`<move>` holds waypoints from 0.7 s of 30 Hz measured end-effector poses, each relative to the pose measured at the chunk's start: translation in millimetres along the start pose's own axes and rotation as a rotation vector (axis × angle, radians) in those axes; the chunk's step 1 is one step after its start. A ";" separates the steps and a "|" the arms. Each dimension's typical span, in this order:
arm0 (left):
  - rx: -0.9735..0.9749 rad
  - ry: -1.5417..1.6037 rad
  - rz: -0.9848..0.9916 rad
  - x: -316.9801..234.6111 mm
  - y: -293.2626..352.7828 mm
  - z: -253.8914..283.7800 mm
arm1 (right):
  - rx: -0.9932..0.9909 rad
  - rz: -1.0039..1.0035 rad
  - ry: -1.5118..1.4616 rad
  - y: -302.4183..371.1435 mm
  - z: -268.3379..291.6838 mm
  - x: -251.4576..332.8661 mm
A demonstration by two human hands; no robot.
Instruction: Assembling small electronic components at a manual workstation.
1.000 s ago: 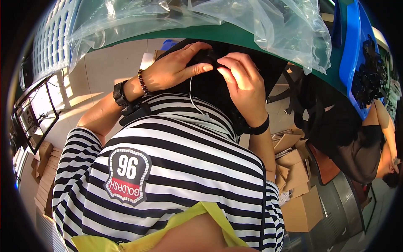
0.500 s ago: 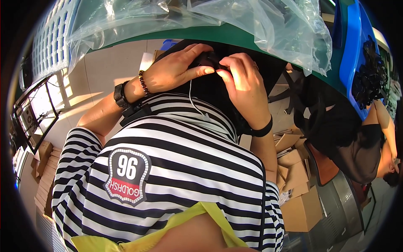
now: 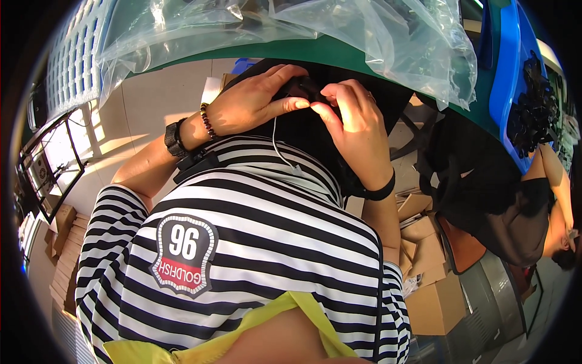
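Note:
Over my dark lap, just below the table edge, a small glossy black part [image 3: 310,90] lies between my two hands; most of it is hidden and its kind does not show. My left hand [image 3: 267,94] is closed round its left side, thumb stretched along the near side. From the right, my right hand [image 3: 354,115] meets it with curled fingers, its thumb tip close to my left thumb. What these fingertips pinch cannot be made out. A thin white cord [image 3: 276,136] hangs below my left hand and runs onto my striped shirt.
Crumpled clear plastic sheeting [image 3: 388,36] covers the green table [image 3: 339,53] in front. A blue bin [image 3: 504,79] of black parts [image 3: 533,115] stands at far right, beside a person in black [image 3: 509,212]. Cardboard boxes [image 3: 433,297] sit low on the right; a white grid tray [image 3: 76,57] is upper left.
My right hand has shifted slightly, its fingers drawing a little away from the black part. My left hand stays nearly still. The person at right has moved slightly.

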State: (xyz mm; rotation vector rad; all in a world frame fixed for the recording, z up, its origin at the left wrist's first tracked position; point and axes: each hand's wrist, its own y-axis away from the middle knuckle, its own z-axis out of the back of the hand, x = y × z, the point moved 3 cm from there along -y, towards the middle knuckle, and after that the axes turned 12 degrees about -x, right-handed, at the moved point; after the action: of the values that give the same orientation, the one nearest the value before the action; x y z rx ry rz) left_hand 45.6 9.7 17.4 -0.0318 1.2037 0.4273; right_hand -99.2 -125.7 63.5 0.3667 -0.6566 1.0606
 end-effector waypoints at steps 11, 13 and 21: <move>0.000 -0.021 0.003 2.4 1.1 -0.8 | -0.074 0.091 0.011 -1.4 6.2 6.1; -0.015 -0.023 -0.026 2.8 0.7 -1.2 | -0.075 0.143 -0.007 -3.7 4.2 5.0; 0.001 -0.044 -0.016 1.8 1.0 -2.1 | -0.065 0.102 -0.020 -2.6 2.4 3.6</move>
State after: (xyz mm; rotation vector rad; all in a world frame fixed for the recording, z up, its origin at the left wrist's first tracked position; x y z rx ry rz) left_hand 43.9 10.7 15.3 -0.0313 1.1600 0.4111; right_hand -96.4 -125.8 67.7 0.2904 -0.7320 1.1314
